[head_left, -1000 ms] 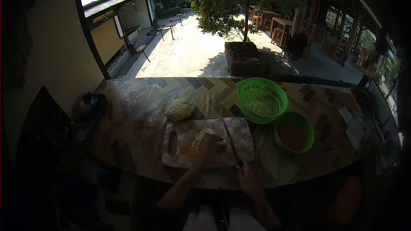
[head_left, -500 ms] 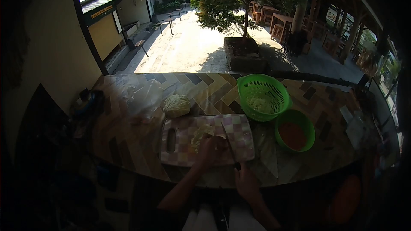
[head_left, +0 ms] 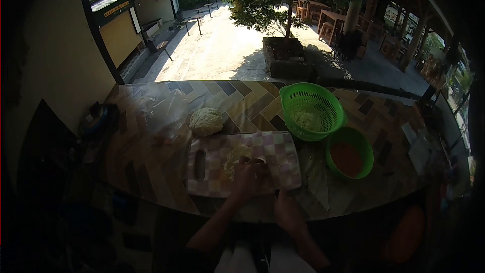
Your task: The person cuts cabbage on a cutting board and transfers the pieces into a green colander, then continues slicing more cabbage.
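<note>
A pink and white checkered cutting board (head_left: 283,154) lies on the table. My left hand (head_left: 245,178) presses on pale leafy cabbage pieces (head_left: 235,157) at the board's middle, its fingers bent over them. My right hand (head_left: 288,210) is closed around the dark handle of a knife (head_left: 277,192) at the board's front edge; the blade is hard to make out against the board. A pale cabbage head (head_left: 206,122) rests behind the board's left part. To the right, a green colander (head_left: 335,106) holds chopped pale pieces.
A green bowl (head_left: 369,157) with orange-red contents stands right of the board, in front of the colander. Clear plastic (head_left: 164,108) lies at the table's back left. A transparent container (head_left: 422,154) is at the right. Beyond the table are a potted tree and a courtyard.
The view has shifted slightly. The knife blade, seen raised at a slant before, no longer shows clearly beside my left hand. My left hand remains on the cabbage.
</note>
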Demonstrator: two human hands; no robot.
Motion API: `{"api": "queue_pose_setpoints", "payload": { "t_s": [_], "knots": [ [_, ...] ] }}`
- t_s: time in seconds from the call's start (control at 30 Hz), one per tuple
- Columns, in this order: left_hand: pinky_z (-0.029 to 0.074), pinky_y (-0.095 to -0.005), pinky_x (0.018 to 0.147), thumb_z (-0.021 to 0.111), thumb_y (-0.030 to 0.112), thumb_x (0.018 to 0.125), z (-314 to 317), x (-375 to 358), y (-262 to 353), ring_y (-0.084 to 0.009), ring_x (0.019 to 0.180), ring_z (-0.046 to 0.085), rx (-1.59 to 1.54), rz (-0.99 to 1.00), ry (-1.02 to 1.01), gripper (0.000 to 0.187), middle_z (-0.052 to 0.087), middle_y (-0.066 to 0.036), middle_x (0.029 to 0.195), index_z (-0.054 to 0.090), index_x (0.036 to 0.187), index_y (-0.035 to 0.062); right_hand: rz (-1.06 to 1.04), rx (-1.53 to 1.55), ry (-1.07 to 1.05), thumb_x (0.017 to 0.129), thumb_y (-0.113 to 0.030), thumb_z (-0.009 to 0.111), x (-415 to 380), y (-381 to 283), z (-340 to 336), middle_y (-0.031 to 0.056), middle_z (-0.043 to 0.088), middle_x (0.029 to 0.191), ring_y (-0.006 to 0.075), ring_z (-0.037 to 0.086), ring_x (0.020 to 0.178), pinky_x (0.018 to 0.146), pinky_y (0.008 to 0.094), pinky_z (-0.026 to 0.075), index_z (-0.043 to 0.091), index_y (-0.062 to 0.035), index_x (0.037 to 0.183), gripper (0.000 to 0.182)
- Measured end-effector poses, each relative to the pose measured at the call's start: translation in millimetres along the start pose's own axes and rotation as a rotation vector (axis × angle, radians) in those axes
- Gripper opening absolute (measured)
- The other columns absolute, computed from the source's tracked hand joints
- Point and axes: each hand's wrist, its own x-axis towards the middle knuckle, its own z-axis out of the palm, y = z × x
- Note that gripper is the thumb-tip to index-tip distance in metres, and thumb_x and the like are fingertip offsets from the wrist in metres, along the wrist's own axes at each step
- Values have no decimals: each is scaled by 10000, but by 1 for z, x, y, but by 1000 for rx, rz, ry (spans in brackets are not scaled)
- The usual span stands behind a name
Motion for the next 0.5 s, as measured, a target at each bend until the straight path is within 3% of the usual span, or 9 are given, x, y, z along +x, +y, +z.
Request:
{"api": "queue_pose_setpoints", "payload": {
  "t_s": [0.1, 0.2, 0.4, 0.5],
  "knots": [
    [468, -386, 850, 701, 113, 702, -2, 1, 4, -307, 949, 560, 2, -102, -42, 183, 686, -82, 1020, 743, 880, 103, -110, -3, 108, 920, -100, 364, 26, 9, 14, 332, 603, 924, 492, 580, 900, 750, 552, 457, 371, 65, 1220, 342],
    [488, -393, 806, 699, 105, 679, 2, 1, 0, -326, 909, 570, 15, -66, 5, 191, 688, -91, 989, 740, 864, 81, -50, -46, 82, 911, -84, 347, 25, -12, 2, 324, 608, 938, 485, 586, 902, 753, 548, 460, 380, 71, 1208, 336],
    [480, -375, 833, 717, 91, 662, -1, -1, 4, -323, 922, 564, -11, -70, 28, 193, 686, -92, 1003, 747, 853, 98, 23, -8, 9, 931, -150, 412, 2, 0, -5, 319, 606, 934, 489, 571, 914, 744, 547, 461, 396, 44, 1180, 316],
    [478, -373, 837, 727, 90, 658, 2, -2, 0, -314, 928, 571, -26, -51, 32, 193, 692, -90, 989, 749, 849, 105, 35, 20, 87, 942, -194, 444, 6, -1, -2, 312, 607, 913, 484, 569, 910, 725, 542, 458, 414, 33, 1151, 310]
  ]
}}
